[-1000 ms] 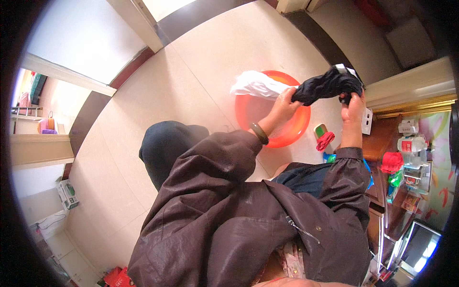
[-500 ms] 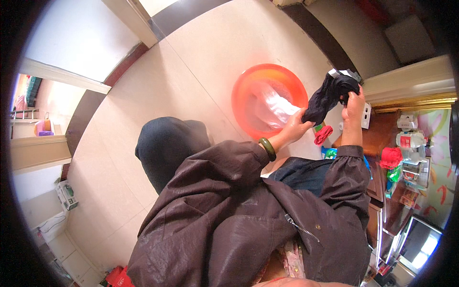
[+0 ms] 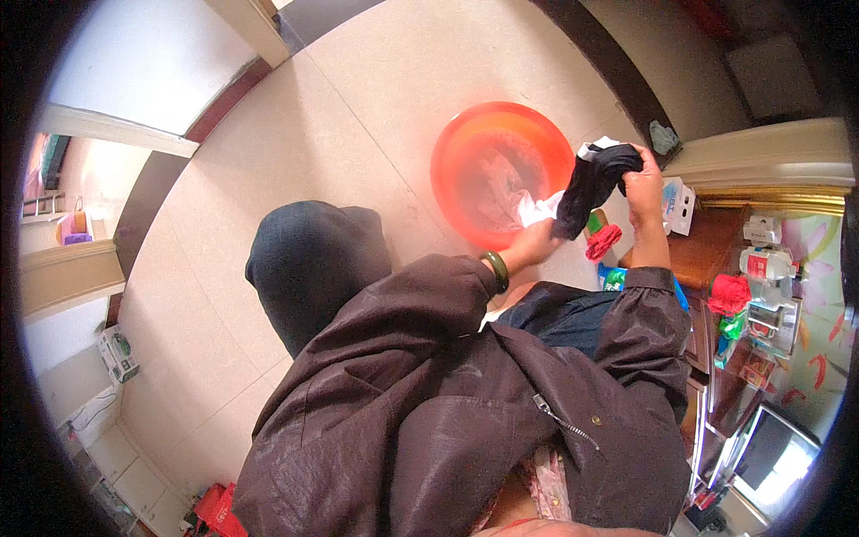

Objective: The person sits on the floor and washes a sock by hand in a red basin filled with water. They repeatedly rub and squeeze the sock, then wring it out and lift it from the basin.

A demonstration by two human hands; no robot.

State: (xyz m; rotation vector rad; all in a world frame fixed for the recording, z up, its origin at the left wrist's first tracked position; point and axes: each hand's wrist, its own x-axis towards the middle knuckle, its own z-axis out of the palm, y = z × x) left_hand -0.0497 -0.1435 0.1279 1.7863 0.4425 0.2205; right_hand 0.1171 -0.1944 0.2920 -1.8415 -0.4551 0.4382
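An orange round basin point(image 3: 465, 148) stands on the tiled floor ahead of me, with pale cloth lying inside it. My right hand point(image 3: 642, 179) holds up the top of a black garment point(image 3: 592, 183) that hangs beside the basin's right rim. My left hand point(image 3: 535, 243), with a green bangle on the wrist, grips the lower end of that garment together with a bit of white cloth point(image 3: 535, 211) at the basin's near rim.
My dark-trousered knee point(image 3: 309, 264) is at the left. A red cloth item point(image 3: 603, 241) lies by the basin. A wooden cabinet point(image 3: 716, 259) at the right carries bottles and small boxes. A white carton point(image 3: 678, 204) sits beside it.
The white cloth that was stretched over the basin has dropped inside. My left hand has come down to the near rim, and the black garment now hangs vertically between both hands.
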